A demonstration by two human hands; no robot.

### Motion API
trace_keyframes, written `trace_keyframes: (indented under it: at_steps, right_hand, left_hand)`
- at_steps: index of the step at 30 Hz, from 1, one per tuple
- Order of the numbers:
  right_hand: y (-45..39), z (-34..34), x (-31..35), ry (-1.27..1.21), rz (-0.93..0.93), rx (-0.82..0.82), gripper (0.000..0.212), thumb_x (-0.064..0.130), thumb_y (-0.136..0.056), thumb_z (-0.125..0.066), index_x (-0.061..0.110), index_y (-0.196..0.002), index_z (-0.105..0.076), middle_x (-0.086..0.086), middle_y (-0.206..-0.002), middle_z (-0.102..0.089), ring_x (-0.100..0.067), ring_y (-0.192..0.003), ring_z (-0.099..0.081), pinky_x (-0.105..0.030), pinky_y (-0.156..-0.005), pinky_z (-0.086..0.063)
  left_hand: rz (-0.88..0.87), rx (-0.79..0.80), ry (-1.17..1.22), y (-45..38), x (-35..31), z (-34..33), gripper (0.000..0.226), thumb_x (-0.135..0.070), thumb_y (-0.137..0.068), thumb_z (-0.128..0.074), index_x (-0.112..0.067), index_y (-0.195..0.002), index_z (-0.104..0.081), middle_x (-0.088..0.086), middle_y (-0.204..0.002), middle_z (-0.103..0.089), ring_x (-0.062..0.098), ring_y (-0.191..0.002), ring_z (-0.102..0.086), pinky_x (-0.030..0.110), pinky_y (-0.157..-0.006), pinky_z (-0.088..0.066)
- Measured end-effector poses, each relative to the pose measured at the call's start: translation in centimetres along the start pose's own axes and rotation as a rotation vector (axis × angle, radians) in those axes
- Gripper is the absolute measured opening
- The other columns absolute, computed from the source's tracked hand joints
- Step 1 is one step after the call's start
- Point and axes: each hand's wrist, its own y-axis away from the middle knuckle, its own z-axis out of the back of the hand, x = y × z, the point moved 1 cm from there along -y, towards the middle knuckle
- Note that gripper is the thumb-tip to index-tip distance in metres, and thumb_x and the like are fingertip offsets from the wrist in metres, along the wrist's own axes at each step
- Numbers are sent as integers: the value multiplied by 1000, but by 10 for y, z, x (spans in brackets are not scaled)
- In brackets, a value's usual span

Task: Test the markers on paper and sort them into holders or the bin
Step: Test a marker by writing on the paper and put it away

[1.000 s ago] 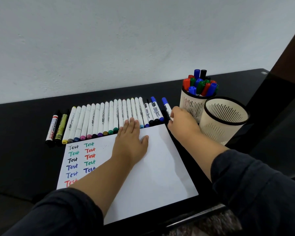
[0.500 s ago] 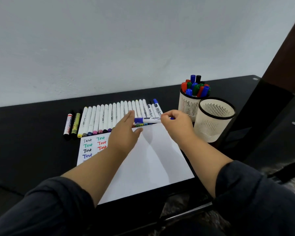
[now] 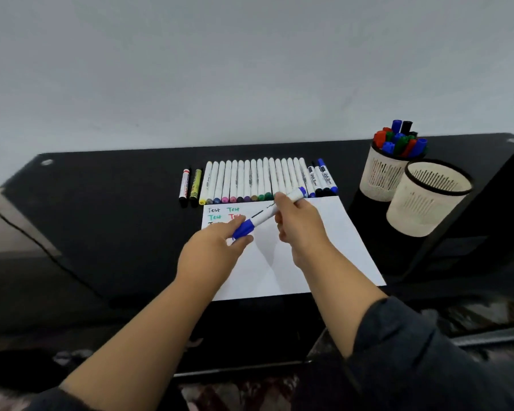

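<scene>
Both my hands on one blue-capped marker (image 3: 267, 215), held above the paper (image 3: 324, 250).

My right hand (image 3: 298, 225) grips the white barrel, fingers curled round it; my left hand (image 3: 212, 252) pinches the blue cap at the lower end. The marker slants over the sheet, near the written "Test" words. Behind it lies the row of markers (image 3: 250, 180); to the right stand the full holder (image 3: 382, 173) and the empty holder (image 3: 425, 200).

A black table (image 3: 101, 221) against a plain pale wall (image 3: 220, 69).
</scene>
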Motion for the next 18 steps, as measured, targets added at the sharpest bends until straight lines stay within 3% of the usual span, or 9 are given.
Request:
trace_keyframes:
  at_steps: [3,8,18]
  right_hand:
    - [12,-17,-9,-4,-20,51,25,37,-94,-54,16,-80,-57,1,-63,-45,-12,-53,-36,-23,-49,-32]
    - [19,-31,-23,-39,-51,38,26,38,-96,-50,16,-83,-56,5,-59,-47,-9,-48,-37,-21,-46,-29]
    - [10,-46,-35,99,14,8,39,45,-82,-67,11,-101,-62,-1,-80,-62,-11,-62,-50,-24,-54,-37]
  left_hand:
    - [20,11,-71,9,7,7,50,-44,-94,-49,-36,-141,-38,-8,-115,-55,10,-91,-50,23,-73,-42]
    - [-26,-38,-171,22,17,11,50,-46,-96,-42,-34,-144,-33,-11,-141,-44,9,-121,-45,24,-89,-42]
    - [-132,-112,-276,23,29,3,45,-43,-98,-37,-32,-142,-37,-11,-130,-53,8,-107,-50,23,-81,-45]
